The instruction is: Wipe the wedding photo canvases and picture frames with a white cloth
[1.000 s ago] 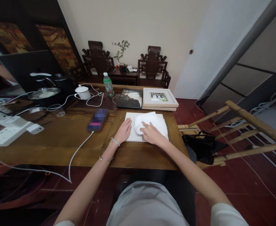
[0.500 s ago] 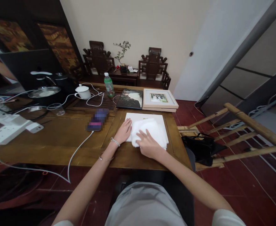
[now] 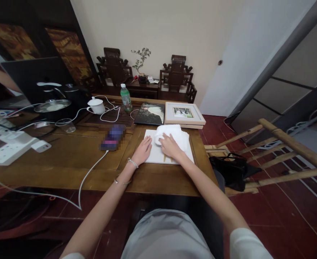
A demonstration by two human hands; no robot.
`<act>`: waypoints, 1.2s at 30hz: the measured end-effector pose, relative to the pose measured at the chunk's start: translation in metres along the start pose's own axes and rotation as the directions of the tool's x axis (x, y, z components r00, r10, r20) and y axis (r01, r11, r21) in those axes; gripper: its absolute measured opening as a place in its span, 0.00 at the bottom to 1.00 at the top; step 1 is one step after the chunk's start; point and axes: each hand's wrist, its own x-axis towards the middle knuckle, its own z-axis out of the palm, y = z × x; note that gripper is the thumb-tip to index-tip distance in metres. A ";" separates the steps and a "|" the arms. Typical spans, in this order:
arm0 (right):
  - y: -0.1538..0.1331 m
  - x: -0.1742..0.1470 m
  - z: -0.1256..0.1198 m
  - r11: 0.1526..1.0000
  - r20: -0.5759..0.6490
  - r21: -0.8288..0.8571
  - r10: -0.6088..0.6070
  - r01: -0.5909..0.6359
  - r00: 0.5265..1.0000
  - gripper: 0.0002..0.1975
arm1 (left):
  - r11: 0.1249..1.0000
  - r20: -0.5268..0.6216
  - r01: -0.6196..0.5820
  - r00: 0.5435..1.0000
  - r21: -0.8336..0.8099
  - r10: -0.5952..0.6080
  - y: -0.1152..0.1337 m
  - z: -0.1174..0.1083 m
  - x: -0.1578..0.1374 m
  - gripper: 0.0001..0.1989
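Apparently mid-job, a person's right hand [image 3: 171, 147] lies on a bunched white cloth [image 3: 172, 131] atop a pale panel [image 3: 155, 157] near the right edge of the tabletop [image 3: 161, 180]; whether its fingers grip or merely press cannot be told. The left hand [image 3: 143, 151], fingers extended, holds nothing and rests on the panel's left side. A dark photo print [image 3: 145, 116] and a framed picture [image 3: 184, 112] sit untouched along the far edge. Cloth and hand hide much of the panel, leaving tan marks [image 3: 164, 158] hard to read; how much is finished is unclear.
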 end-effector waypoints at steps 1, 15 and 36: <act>-0.004 0.006 0.003 0.999 -0.001 -0.013 0.036 -0.036 0.999 0.21 | 0.999 -0.013 0.040 0.999 -0.037 -0.041 0.002 -0.002 0.000 0.25; -0.040 -0.055 -0.036 0.946 0.221 0.130 -0.320 0.297 0.921 0.15 | 0.992 -0.152 0.082 0.984 -0.097 -0.096 0.019 -0.011 -0.001 0.25; -0.007 0.072 -0.027 0.990 0.110 0.106 0.077 -0.089 0.991 0.16 | 0.990 -0.046 -0.083 0.995 0.112 0.089 0.011 -0.009 -0.002 0.18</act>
